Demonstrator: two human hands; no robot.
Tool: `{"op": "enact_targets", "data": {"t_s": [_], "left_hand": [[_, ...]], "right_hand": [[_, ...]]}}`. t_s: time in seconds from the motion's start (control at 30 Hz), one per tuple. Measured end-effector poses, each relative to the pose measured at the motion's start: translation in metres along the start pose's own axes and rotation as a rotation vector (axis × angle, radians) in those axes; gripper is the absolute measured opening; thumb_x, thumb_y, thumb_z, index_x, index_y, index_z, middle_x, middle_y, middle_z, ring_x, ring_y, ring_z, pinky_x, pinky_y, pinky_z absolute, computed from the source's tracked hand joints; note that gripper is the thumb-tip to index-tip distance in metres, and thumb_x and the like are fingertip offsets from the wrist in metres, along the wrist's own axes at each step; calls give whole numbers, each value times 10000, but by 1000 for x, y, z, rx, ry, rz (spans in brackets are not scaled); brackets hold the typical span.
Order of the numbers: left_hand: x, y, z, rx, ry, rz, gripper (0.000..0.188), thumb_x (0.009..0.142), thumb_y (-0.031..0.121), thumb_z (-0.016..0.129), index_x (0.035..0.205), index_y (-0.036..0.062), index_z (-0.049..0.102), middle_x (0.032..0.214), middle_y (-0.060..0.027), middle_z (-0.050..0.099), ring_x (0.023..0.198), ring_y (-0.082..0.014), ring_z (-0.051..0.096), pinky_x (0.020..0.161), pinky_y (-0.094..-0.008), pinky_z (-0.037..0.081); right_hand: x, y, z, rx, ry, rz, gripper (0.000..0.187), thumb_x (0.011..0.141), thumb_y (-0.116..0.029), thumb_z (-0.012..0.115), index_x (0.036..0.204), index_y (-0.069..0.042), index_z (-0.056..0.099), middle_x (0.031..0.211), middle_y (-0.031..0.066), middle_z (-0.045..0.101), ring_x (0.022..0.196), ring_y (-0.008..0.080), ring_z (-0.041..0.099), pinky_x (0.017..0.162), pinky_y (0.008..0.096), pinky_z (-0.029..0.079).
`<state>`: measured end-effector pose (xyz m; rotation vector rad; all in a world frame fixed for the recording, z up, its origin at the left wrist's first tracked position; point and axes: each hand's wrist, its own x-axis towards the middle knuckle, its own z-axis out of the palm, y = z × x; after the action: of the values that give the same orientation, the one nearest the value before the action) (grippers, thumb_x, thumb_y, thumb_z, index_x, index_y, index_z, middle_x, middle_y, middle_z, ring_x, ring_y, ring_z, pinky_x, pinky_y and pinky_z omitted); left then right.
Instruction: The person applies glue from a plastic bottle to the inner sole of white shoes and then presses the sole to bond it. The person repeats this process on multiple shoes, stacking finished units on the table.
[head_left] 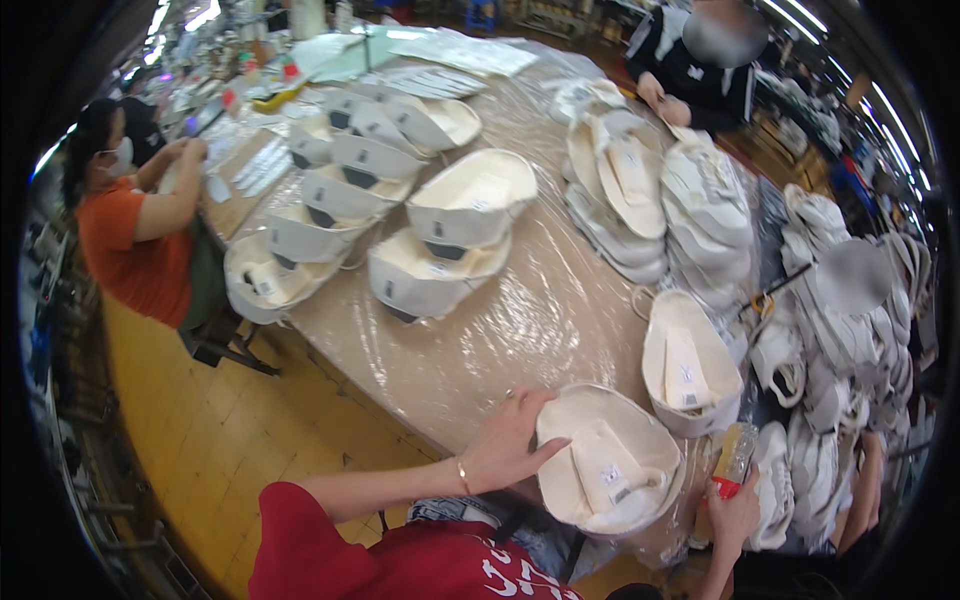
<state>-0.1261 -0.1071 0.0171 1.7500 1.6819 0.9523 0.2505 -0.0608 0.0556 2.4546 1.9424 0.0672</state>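
One cream shoe upper [622, 435] is presented, open side up, at the near edge of the table [530, 340]; whether it is resting there or lifted slightly cannot be told. Its far-left rim is met by the left hand [510, 440], fingers stretched along the outside, thumb laid inward over the edge, so the wall looks to be caught lightly between them. Over on the right, a bottle [738, 455] with amber contents and a red band is gripped by the right hand [735, 508], fingers wrapped around its lower part; how tightly cannot be told.

And now the handling: little weight is to be expected from the upper, a thin, bowl-shaped shell, pliant enough to be dented by a hard squeeze. It is best held by the rim, thumb inside and fingers outside, with the loose-looking flap [597, 460] in the middle left unpulled. On the glossy plastic cover [480, 370], some sliding could be expected, so a steadying hand is called for.

The bottle is judged smooth, squeezable and rather heavier; it is best grasped around the body. Just beyond the upper, a second upper [705, 335] is seen, label showing.
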Motion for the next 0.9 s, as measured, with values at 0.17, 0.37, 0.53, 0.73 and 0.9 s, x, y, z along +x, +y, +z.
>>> {"op": "enact_targets", "data": {"t_s": [0.17, 0.37, 0.53, 0.73, 0.9], "left_hand": [[-39, 12, 19, -543, -166, -402, 732, 890, 136, 664, 1464, -19, 236, 1226, -251, 544, 1030, -299, 630, 819, -363, 528], [-7, 1, 43, -689, -86, -337, 703, 903, 34, 630, 1482, -23, 235, 1186, -192, 635, 1026, -196, 648, 884, -299, 534], [32, -1, -34, -832, -262, -368, 464, 941, 25, 588, 1371, -59, 436, 1179, -140, 650, 999, -135, 646, 871, -260, 533], [75, 22, -101, -747, -301, -225, 430, 947, 110, 619, 1323, -66, 504, 1122, -90, 665, 940, -83, 635, 830, -239, 522], [126, 12, -123, -622, -263, -131, 418, 968, 219, 599, 1320, 0, 540, 1093, -51, 678, 921, -97, 631, 810, -254, 511]], "right_hand": [[10, -1, 1, 51, 99, -135, 592, 905, -427, 617, 1318, -20, 499, 975, 237, 646, 920, 411, 623, 799, 478, 472], [15, -16, -29, 357, 226, -224, 410, 910, -310, 642, 1194, -19, 585, 994, 172, 612, 908, 360, 598, 791, 448, 468], [11, -29, -49, 507, 14, -198, 366, 907, -236, 641, 1200, -25, 584, 881, 132, 609, 778, 257, 609, 687, 364, 479], [15, -90, -51, 1284, -861, -332, 413, 993, -249, 559, 1303, 21, 526, 992, 68, 658, 829, 124, 621, 695, 263, 513], [43, -165, -62, 1277, -766, -424, 391, 986, -264, 579, 1229, 43, 586, 1053, 65, 676, 887, 90, 628, 777, 256, 517]]}}
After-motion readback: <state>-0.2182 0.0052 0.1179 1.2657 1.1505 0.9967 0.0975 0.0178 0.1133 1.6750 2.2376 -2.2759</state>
